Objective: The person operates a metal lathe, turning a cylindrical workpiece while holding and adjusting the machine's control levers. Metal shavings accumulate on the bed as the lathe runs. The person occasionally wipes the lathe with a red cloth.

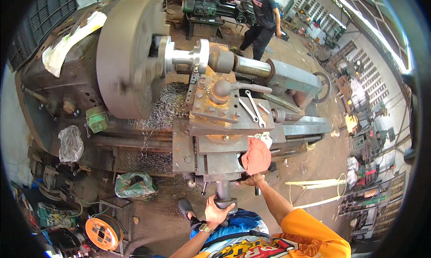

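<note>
A big lathe fills the middle of the view. Its large chuck point(128, 60) is blurred, as if spinning, and a shiny flanged metal workpiece point(183, 57) runs from it toward the tailstock point(296, 76). My left hand point(217, 211) is closed round the dark round handwheel point(226, 204) at the front of the cross slide. Just to the right, my right hand point(253, 180) is closed at the carriage front, under a red cloth point(257, 156); what its fingers grip is hidden. The rusty tool post point(215, 98) with its lever stands beside the workpiece.
Two wrenches point(254, 110) lie on the top slide. Metal chips point(168, 103) heap below the chuck. A green bag point(134, 185) and an orange spool point(102, 233) are at lower left. Another person point(262, 22) stands behind the lathe, near a green machine point(202, 2).
</note>
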